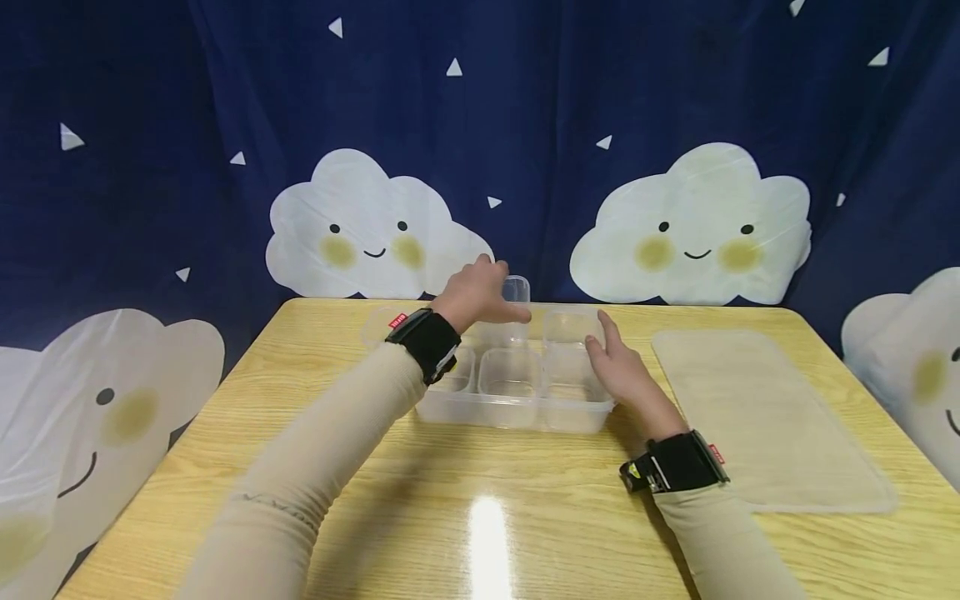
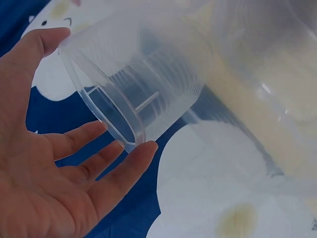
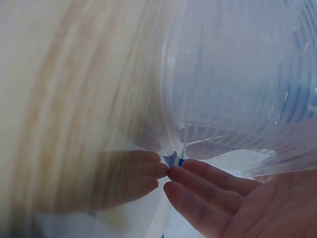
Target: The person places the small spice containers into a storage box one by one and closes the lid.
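Note:
My left hand [image 1: 480,293] pinches a small clear plastic box [image 2: 133,89] by its rim, thumb on one side and fingertips on the other. The box is tilted above the back of a larger clear storage bin [image 1: 480,410]. Inside the bin stand several similar small boxes, one of them a front-middle box [image 1: 510,375]; part of the bin's left side is hidden by my left wrist. My right hand [image 1: 624,367] rests at the bin's right wall. Its fingers [image 3: 208,191] lie fairly straight along the outside, and its thumb is near the rim in the head view.
A flat translucent lid [image 1: 780,425] lies on the wooden table [image 1: 420,517] to the right of the bin. A smaller clear piece [image 1: 378,323] lies behind my left wrist. Behind the table hangs a dark blue curtain [image 1: 525,125] printed with clouds.

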Demonstrator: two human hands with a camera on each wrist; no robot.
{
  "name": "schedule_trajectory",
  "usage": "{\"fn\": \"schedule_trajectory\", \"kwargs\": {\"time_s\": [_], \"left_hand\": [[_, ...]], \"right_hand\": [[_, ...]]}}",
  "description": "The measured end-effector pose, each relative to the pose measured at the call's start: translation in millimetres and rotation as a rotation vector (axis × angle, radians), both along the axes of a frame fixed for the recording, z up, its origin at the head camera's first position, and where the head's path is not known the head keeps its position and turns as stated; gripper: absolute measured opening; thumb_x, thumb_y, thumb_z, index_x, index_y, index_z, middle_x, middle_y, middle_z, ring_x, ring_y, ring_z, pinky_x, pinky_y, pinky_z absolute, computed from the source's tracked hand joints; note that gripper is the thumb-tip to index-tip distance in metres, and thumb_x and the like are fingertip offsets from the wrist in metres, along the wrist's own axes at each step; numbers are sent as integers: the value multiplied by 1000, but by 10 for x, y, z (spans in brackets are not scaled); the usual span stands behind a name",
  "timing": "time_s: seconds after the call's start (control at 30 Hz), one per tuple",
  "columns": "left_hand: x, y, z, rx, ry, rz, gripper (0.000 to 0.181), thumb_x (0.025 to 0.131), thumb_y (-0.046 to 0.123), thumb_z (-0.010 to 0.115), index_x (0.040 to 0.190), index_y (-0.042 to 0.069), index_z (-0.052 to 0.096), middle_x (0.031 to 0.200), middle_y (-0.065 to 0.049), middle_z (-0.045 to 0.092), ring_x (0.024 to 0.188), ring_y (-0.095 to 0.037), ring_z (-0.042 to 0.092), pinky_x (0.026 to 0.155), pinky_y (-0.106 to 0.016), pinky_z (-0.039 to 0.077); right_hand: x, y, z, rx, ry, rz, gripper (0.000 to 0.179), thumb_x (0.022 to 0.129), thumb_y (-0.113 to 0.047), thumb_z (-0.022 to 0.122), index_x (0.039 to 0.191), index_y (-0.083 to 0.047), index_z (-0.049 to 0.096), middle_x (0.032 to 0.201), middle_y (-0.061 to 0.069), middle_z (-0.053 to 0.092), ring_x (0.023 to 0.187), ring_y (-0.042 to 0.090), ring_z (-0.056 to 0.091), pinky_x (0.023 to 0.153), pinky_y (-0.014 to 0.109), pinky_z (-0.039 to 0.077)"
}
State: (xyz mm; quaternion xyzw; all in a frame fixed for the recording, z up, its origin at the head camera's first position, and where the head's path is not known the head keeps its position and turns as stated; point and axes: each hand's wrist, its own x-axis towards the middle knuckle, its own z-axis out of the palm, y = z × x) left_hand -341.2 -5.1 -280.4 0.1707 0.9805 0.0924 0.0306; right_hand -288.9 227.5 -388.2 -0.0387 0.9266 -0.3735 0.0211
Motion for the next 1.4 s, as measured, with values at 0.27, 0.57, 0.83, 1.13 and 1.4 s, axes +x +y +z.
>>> {"fn": "schedule_trajectory", "kwargs": {"time_s": [0.27, 0.57, 0.83, 1.13, 1.4], "left_hand": [[-21, 110, -172, -71, -23, -18, 94, 84, 59, 74, 153, 6, 41, 154, -20, 40, 133, -38, 49, 108, -48, 45], [-30, 170, -352, -112, -42, -9, 97, 83, 63, 74, 153, 5, 41, 154, -20, 40, 133, -37, 50, 109, -45, 45], [-35, 229, -377, -158, -40, -10, 99, 81, 64, 76, 153, 5, 42, 148, -19, 44, 128, -36, 53, 107, -44, 47], [-27, 260, -385, -137, -78, 7, 97, 80, 61, 79, 151, 6, 42, 146, -20, 42, 128, -37, 52, 105, -44, 48], [-17, 284, -391, -114, -96, 13, 104, 80, 60, 80, 156, 6, 34, 152, -22, 35, 134, -37, 47, 108, -45, 45]], "right_hand": [[1, -2, -21, -3, -4, -7, 67, 109, -40, 24, 163, -10, -1, 156, 36, 29, 138, 58, 34, 113, 64, 30], [22, -25, -37, -10, -9, -4, 67, 110, -40, 24, 163, -9, 0, 156, 36, 29, 138, 58, 34, 112, 64, 31], [19, -27, -23, -18, -7, -10, 65, 110, -35, 26, 163, -9, 0, 156, 36, 29, 138, 58, 34, 112, 64, 31], [9, -17, -14, -17, -5, -12, 65, 110, -36, 26, 163, -10, 0, 156, 35, 29, 138, 58, 34, 113, 64, 31], [4, -12, -6, -18, -11, -17, 65, 110, -36, 26, 164, -11, -1, 157, 35, 28, 138, 58, 34, 113, 64, 30]]}}
